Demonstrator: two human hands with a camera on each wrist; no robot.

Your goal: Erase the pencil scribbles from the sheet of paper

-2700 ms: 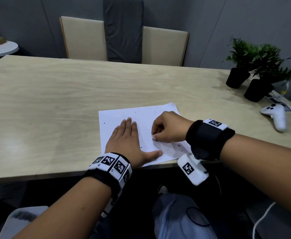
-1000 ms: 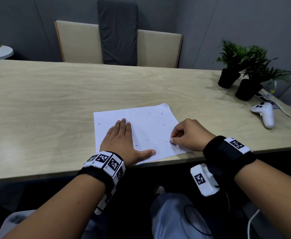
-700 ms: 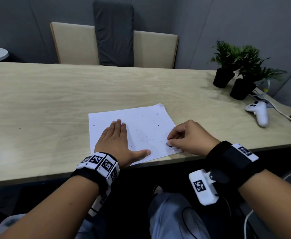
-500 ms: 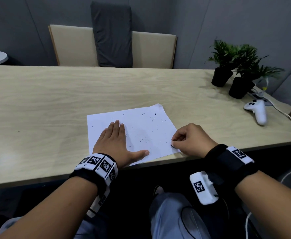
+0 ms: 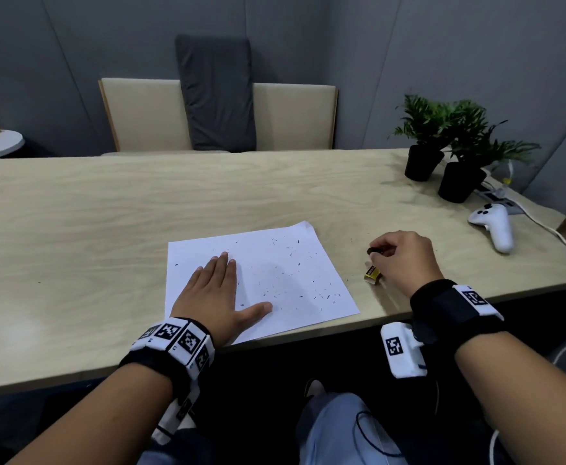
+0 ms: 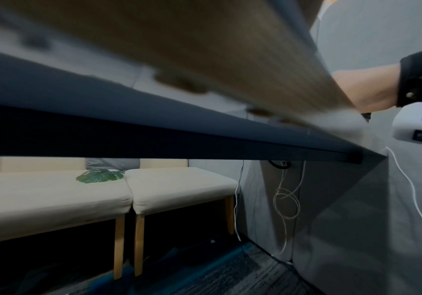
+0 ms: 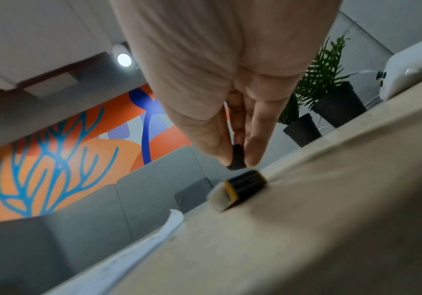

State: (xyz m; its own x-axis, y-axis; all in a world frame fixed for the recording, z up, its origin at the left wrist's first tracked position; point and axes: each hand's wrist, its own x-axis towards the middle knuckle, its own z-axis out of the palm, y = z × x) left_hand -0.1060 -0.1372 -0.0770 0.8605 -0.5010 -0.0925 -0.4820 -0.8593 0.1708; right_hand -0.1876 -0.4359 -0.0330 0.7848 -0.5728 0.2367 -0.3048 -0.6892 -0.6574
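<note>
From the head view, the sheet of paper (image 5: 258, 280) lies near the front edge of the counter (image 5: 73, 213), with the left hand (image 5: 213, 293) spread flat on its left half, fingers straight and thumb out, pinning it down. No scribbles show on the sheet, only dark crumbs scattered over its right half, so the rubbing looks about finished. The right hand (image 5: 404, 255) is off the sheet, to its right, with fingertips pinching a small black eraser (image 5: 374, 251); just under that hand a yellow and black eraser sleeve (image 5: 372, 273) rests on the counter. Farther right of the sheet lie a white controller (image 5: 494, 226) and two potted plants (image 5: 442, 152). The left wrist view looks along the underside of the counter at cream chairs (image 6: 103, 195) and hanging cables; it shows nothing of the left hand's fingers. The right wrist view confirms the pinch: thumb and fingers (image 7: 255, 143) close on the black eraser (image 7: 236, 157) held just above the sleeve (image 7: 242, 187), with the sheet's curled edge (image 7: 171, 221) beyond it. The step in hand seems to be setting the eraser down or fitting it to its sleeve. To do that well, the left palm should keep its flat pressure so the sheet does not slide, the eraser should go down clear of the paper's edge, and the crumbs should then be swept off away from the pinning hand without smearing graphite.
</note>
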